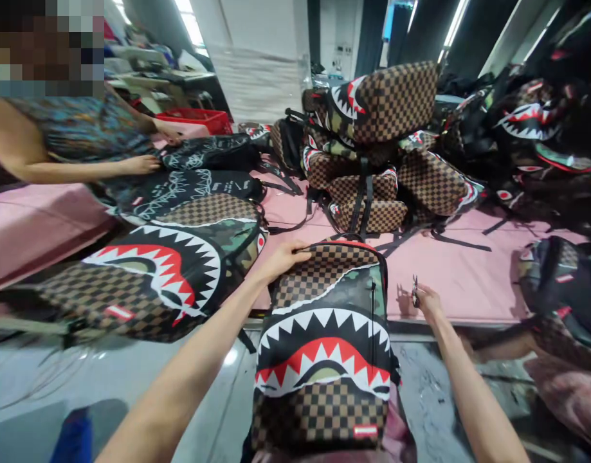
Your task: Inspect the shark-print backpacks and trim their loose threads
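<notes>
Grip: the left hand [288,257] grasps the upper-left edge of the backpack [321,347], thumb and fingers pinching the rim. The right hand [427,302] grasps small metal snips [415,290] above the pink table [469,276], apart from the backpack; whether the blades are parted cannot be told.

Position: the backpack lies front face up, top end over the table edge, lower end toward the wearer. Its underside support is hidden.

Handling: expect a light load if unfilled; contents are not visible. The shell appears semi-stiff and should flex under pressure. The smooth, glossy face may slip under a flat palm and could scuff. Hold at the top rim or side seams; keep blade tips off the printed panel.
</notes>
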{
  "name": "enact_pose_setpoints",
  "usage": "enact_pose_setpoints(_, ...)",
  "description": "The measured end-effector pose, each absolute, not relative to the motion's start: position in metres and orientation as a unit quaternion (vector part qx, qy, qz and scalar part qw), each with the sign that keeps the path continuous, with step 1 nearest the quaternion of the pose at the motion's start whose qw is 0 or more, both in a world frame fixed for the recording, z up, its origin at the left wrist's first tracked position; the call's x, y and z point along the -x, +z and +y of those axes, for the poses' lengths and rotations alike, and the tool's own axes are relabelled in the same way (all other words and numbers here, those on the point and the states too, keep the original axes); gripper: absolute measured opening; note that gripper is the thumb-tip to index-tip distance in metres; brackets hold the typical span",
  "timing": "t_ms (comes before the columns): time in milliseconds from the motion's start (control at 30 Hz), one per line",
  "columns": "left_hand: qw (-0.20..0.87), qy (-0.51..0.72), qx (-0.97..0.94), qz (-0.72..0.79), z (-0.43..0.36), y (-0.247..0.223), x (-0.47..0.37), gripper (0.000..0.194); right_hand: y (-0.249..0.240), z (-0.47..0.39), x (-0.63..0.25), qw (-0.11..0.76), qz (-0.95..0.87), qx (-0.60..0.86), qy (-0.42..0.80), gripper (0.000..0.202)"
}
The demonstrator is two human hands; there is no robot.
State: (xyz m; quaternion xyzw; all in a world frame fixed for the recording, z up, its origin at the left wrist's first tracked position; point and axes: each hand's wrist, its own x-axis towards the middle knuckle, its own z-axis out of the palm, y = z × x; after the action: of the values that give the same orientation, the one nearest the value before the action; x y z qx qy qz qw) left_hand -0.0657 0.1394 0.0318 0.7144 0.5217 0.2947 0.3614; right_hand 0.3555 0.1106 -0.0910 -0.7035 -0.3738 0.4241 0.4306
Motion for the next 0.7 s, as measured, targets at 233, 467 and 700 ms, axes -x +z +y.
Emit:
enact_pose_setpoints(233,0.289,0.284,-0.845,0.349,0.005,0.032,0.065,0.024,-0.008,0.02,-0.335,0.501,-0.37,0.552,0.555,0.043)
enact_pose_setpoints(467,0.201,0.253,-0.865,0.383,-0.078,-0.018,0.071,0.027,0.007,-0.025,-0.261,0.377,-0.485,0.595,0.519,0.049)
enact_pose_setpoints(700,0.178,0.211,-0.847,0.454,-0.091,-0.023,0.094,0.03,-0.023,-0.06,-0.241,0.401,-0.437,0.584,0.554,0.055)
